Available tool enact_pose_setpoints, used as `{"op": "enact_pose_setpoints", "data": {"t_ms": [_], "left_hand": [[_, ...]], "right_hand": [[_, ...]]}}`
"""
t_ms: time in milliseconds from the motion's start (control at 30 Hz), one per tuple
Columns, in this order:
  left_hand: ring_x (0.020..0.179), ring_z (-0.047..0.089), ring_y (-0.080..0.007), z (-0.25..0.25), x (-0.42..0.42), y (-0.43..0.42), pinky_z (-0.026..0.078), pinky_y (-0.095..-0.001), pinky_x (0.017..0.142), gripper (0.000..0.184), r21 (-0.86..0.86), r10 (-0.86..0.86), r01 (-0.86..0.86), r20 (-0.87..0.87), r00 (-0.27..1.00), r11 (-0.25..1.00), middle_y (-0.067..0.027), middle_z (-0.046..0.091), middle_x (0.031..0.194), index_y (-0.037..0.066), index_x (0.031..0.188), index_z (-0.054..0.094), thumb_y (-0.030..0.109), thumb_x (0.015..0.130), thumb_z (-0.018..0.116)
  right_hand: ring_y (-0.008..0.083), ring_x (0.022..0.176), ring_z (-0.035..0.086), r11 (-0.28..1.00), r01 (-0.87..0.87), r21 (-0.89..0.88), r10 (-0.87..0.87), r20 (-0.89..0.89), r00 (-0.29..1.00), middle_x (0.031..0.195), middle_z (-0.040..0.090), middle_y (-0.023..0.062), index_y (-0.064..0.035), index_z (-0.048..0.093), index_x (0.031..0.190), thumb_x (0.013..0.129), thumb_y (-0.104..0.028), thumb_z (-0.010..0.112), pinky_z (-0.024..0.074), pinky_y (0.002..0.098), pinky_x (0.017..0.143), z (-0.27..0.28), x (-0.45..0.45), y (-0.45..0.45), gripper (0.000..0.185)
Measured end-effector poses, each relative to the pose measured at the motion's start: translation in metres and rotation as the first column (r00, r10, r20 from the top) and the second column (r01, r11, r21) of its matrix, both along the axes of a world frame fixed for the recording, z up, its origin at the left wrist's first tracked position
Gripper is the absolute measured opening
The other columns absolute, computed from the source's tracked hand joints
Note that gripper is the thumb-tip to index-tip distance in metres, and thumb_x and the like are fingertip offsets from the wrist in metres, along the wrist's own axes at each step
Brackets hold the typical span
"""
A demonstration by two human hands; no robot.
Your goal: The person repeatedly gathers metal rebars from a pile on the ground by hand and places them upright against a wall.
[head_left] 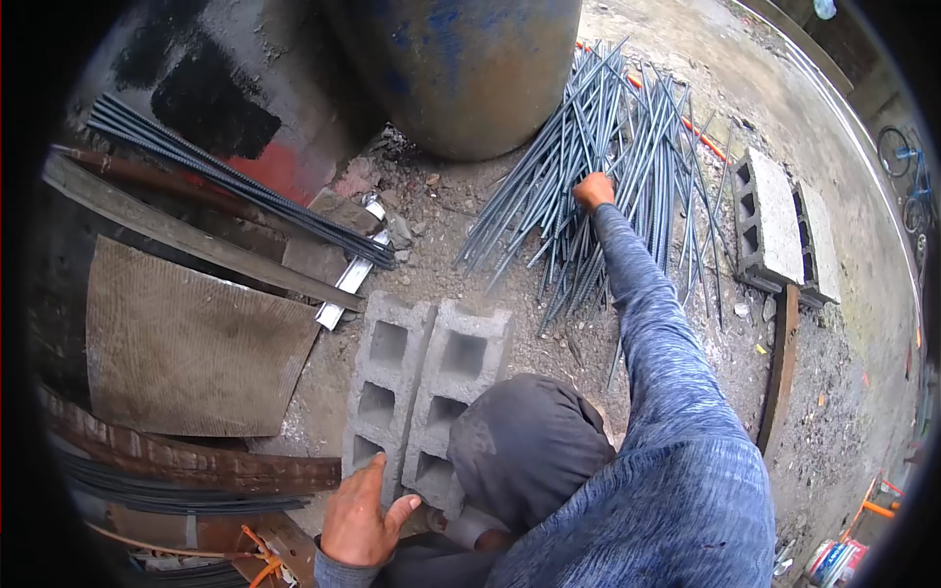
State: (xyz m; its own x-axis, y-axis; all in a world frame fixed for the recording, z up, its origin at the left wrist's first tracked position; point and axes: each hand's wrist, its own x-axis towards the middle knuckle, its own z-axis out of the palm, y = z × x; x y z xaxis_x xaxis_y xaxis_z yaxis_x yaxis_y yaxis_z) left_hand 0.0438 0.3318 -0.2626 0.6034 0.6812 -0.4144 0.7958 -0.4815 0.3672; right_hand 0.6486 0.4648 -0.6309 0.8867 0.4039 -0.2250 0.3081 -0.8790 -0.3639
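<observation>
My right arm stretches forward over a loose pile of ribbed steel rebar pieces [627,127]. My right hand [593,190] is closed at the middle of the pile, its fingers curled around rebar; how many pieces it grips is hidden. Low in the view, my left hand [358,514] is open, thumb apart from the fingers, holding nothing. It hovers by the near end of two hollow concrete blocks [423,367] that lie side by side with their holes facing up. My bent knee [524,441] partly covers the right-hand block.
A large drum [461,78] stands behind the pile. Long rebar [235,181], planks [196,220] and a brown sheet [191,343] lie left. More concrete blocks [774,220] and a wooden strip [781,367] are right. A paint can [833,562] sits at lower right.
</observation>
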Motion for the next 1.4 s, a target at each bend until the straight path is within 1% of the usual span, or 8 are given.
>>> {"op": "enact_pose_setpoints", "data": {"t_ms": [133,233,300,367,433,667,1133,1400], "left_hand": [[0.108,0.063,-0.0478,0.000,0.002,0.001,0.051,-0.0506,0.090,0.073,0.020,0.002,-0.001,-0.039,0.999,1.000,-0.0305,0.067,0.116,-0.012,0.134,0.053,0.036,0.087,0.080],[0.107,0.064,-0.0476,0.002,-0.002,0.000,0.051,-0.0506,0.089,0.072,0.039,-0.002,0.002,0.003,1.000,0.999,-0.0308,0.067,0.115,-0.012,0.134,0.054,0.035,0.086,0.080],[0.106,0.064,-0.0474,0.004,-0.002,-0.001,0.051,-0.0508,0.089,0.072,0.053,-0.018,0.017,0.021,1.000,0.998,-0.0309,0.067,0.115,-0.012,0.134,0.053,0.034,0.086,0.081],[0.106,0.064,-0.0473,0.007,0.000,0.000,0.051,-0.0509,0.089,0.071,0.058,-0.019,0.017,0.027,0.999,0.998,-0.0308,0.067,0.114,-0.012,0.134,0.054,0.032,0.086,0.081],[0.107,0.064,-0.0473,0.009,0.004,0.000,0.051,-0.0509,0.090,0.070,0.042,-0.001,0.001,0.016,1.000,0.999,-0.0307,0.067,0.115,-0.013,0.134,0.054,0.031,0.086,0.081],[0.106,0.065,-0.0455,0.003,0.008,0.017,0.052,-0.0476,0.092,0.067,-0.008,0.024,-0.023,0.130,0.991,1.000,-0.0297,0.066,0.119,-0.011,0.136,0.053,0.027,0.088,0.080],[0.102,0.068,-0.0185,-0.094,0.148,0.112,0.054,-0.0337,0.093,0.052,-0.210,0.008,0.103,0.469,0.883,0.972,-0.0162,0.068,0.121,-0.005,0.137,0.056,0.037,0.106,0.059],[0.096,0.067,-0.0186,-0.203,0.222,0.066,0.054,-0.0327,0.089,0.061,-0.722,0.140,0.063,0.219,0.966,0.689,-0.0108,0.068,0.108,-0.001,0.124,0.061,0.055,0.104,0.055]], "right_hand": [[0.0438,0.122,0.064,0.975,0.107,0.195,-0.090,-0.095,0.991,0.125,0.067,0.0299,0.0089,0.071,0.109,0.082,-0.015,0.064,0.0518,0.0448,0.104,-0.002,-0.001,-0.018,0.037],[0.0394,0.097,0.072,0.800,-0.560,-0.215,0.581,0.051,0.812,0.111,0.072,0.0271,0.0103,0.071,0.103,0.090,-0.005,0.051,0.0576,0.0443,0.083,-0.027,0.030,-0.025,0.028],[0.0308,0.073,0.069,0.806,-0.592,0.027,0.578,-0.250,0.776,0.101,0.074,0.0207,0.0094,0.067,0.104,0.095,-0.006,0.049,0.0543,0.0411,0.065,0.026,0.007,-0.050,0.025],[0.0199,0.052,0.058,0.849,0.253,0.464,0.216,-0.741,0.635,0.086,0.074,0.0129,0.0059,0.064,0.099,0.098,-0.005,0.048,0.0461,0.0359,0.049,0.031,-0.003,-0.070,0.020],[0.0111,0.047,0.042,0.821,0.344,0.456,0.201,-0.794,0.573,0.077,0.067,0.0067,-0.0010,0.058,0.096,0.102,-0.009,0.047,0.0361,0.0287,0.044,0.078,-0.037,-0.096,0.015],[0.0170,0.066,0.055,0.540,0.770,0.340,0.307,-0.931,0.196,0.068,0.054,0.0001,-0.0128,0.053,0.094,0.109,-0.032,0.050,0.0556,0.0358,0.065,0.078,-0.109,-0.137,0.024],[0.0098,0.056,0.044,0.492,0.755,0.434,0.425,-0.876,0.228,0.068,0.044,-0.0032,-0.0114,0.045,0.091,0.108,-0.016,0.047,0.0443,0.0284,0.050,0.089,-0.110,-0.129,0.017],[0.0120,0.063,0.047,0.375,0.843,0.386,0.576,-0.809,0.114,0.073,0.046,-0.0001,-0.0086,0.046,0.089,0.102,-0.009,0.050,0.0470,0.0309,0.058,0.113,-0.189,-0.131,0.013]]}}
